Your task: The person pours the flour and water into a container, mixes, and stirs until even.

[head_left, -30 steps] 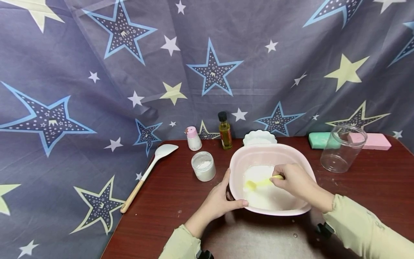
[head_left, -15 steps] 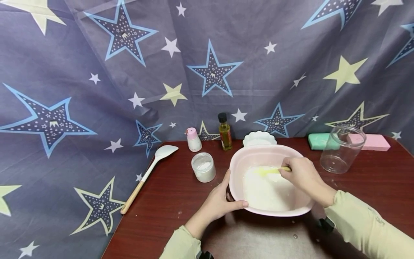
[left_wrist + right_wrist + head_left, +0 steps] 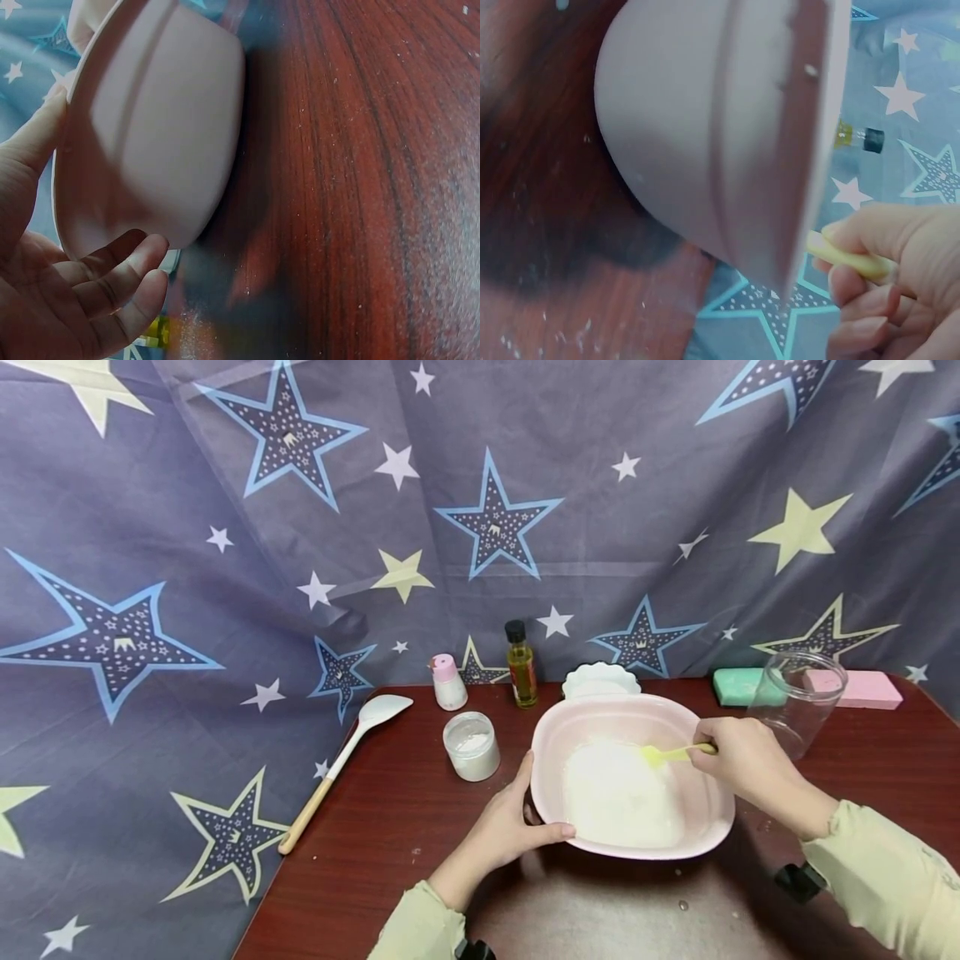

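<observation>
yellow tool lies at the right part of the bowl, its head at the edge of the white contents, whether dipped or just above i can't tell; right hand pinches the handle's end between thumb and fingers, left hand holds the bowl by its rim. likely light, fairly stiff plastic, not fragile, slick if wet, so best held firmly on the dry handle, clear of the head. head points left, handle right, long axis running sideways, rising slightly toward the right hand.
</observation>
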`<state>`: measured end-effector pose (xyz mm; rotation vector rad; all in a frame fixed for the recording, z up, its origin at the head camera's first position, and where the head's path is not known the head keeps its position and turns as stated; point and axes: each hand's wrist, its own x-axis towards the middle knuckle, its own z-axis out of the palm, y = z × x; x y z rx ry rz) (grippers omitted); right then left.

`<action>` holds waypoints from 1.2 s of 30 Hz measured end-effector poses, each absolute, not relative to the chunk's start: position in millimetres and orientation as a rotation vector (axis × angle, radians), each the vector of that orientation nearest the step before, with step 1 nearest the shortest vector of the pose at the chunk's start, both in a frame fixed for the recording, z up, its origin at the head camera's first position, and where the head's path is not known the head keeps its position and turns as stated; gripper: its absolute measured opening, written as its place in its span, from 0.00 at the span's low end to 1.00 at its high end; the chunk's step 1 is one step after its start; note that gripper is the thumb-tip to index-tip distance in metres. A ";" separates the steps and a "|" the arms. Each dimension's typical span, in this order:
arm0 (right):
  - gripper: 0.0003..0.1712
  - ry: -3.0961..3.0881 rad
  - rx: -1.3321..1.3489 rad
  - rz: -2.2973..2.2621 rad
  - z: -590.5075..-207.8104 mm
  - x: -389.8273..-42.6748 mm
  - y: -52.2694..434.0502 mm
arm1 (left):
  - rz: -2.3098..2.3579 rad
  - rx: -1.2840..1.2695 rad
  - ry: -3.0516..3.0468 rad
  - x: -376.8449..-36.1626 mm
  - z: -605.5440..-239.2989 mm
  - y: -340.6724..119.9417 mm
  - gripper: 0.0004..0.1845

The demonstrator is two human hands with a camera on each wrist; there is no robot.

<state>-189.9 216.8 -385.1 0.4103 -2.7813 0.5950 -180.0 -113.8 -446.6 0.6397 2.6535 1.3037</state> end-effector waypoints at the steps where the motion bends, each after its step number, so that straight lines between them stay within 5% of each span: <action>1: 0.12 -2.778 0.418 0.580 -384.2 -188.9 218.6 | 1.306 0.639 2.652 -180.0 -446.8 -114.0 0.63; 36: 0.18 -2.970 0.819 0.789 -368.8 -169.7 226.1 | 1.293 0.622 2.652 -181.1 -448.4 -114.9 0.63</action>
